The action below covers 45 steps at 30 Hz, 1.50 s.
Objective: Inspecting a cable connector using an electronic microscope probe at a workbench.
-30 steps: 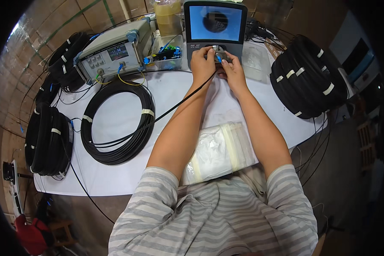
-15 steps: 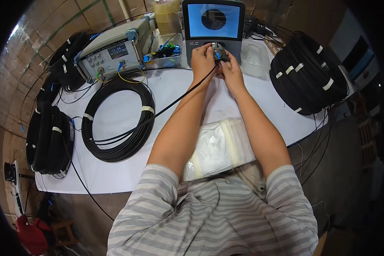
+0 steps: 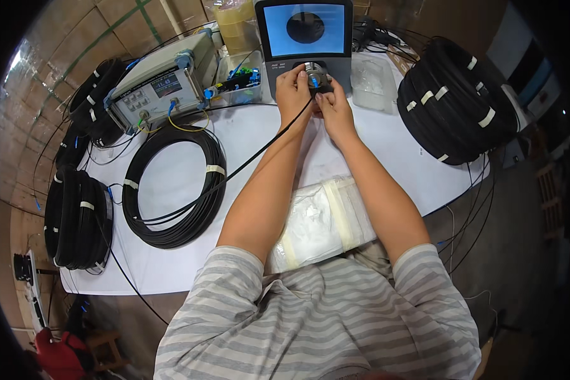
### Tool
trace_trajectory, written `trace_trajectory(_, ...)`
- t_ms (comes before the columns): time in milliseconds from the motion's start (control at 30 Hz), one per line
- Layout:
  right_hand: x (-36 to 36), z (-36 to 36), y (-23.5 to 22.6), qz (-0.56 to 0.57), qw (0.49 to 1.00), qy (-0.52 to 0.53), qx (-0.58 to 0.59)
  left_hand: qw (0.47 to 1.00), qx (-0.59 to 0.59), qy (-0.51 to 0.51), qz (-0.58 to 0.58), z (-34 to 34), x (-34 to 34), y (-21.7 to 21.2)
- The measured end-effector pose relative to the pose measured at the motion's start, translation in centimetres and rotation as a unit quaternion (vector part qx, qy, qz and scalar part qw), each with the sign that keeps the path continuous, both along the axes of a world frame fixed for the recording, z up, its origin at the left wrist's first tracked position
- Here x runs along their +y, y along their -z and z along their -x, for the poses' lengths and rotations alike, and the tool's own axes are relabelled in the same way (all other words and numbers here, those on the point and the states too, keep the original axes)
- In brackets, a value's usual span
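Note:
My left hand [image 3: 292, 87] and my right hand [image 3: 334, 104] meet at the round metal port [image 3: 315, 73] on the front of a grey inspection unit with a blue screen [image 3: 305, 28]. Both hands pinch a small blue-tipped connector at the end of a thin black cable [image 3: 247, 164]. The cable runs down and left to a black cable coil [image 3: 171, 183] lying on the white table [image 3: 386, 152]. The screen shows a dark round shape on light blue.
A grey test instrument [image 3: 161, 85] stands at the back left. Large black cable bundles lie at the right [image 3: 456, 101] and left [image 3: 76, 218]. A white plastic-wrapped pad [image 3: 316, 221] rests by my chest. A clear box [image 3: 370, 82] sits right of the unit.
My hands have stayed at the port with small finger movements. The dark round shape on the screen has shifted a little.

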State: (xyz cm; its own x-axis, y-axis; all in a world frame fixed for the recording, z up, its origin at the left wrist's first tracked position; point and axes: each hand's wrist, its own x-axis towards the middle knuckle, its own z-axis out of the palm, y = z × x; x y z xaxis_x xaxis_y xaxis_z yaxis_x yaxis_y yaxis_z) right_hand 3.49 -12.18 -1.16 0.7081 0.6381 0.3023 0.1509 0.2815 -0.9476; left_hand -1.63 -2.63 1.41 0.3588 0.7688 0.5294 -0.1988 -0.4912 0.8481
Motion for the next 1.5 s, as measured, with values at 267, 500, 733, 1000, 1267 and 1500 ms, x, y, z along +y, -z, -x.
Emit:
trace_trajectory(267,0.1,0.1,0.0,0.002,1.0,0.012,0.015,1.0,0.0,-0.006,-0.008,-0.2,0.4,0.2)
trace_trajectory(500,-0.4,-2.1,-0.2,-0.016,1.0,0.019,-0.008,0.999,0.009,0.031,0.034,-1.0,1.3,0.4)
trace_trajectory(733,0.7,-3.2,-1.1,-0.018,0.999,0.025,-0.024,0.999,0.005,0.028,0.046,-1.6,2.3,1.4)
trace_trajectory(1000,1.4,-2.5,-1.6,-0.028,0.999,0.026,-0.011,1.0,-0.015,-0.006,-0.009,-1.8,3.1,1.9)
trace_trajectory(1267,1.5,-2.9,-0.9,-0.038,0.999,0.011,0.022,0.999,0.024,-0.022,-0.036,-0.8,1.7,0.0)
trace_trajectory(1500,1.7,-2.5,-0.8,-0.035,0.998,0.013,0.041,0.998,0.023,-0.029,-0.055,-0.5,1.6,-0.5)
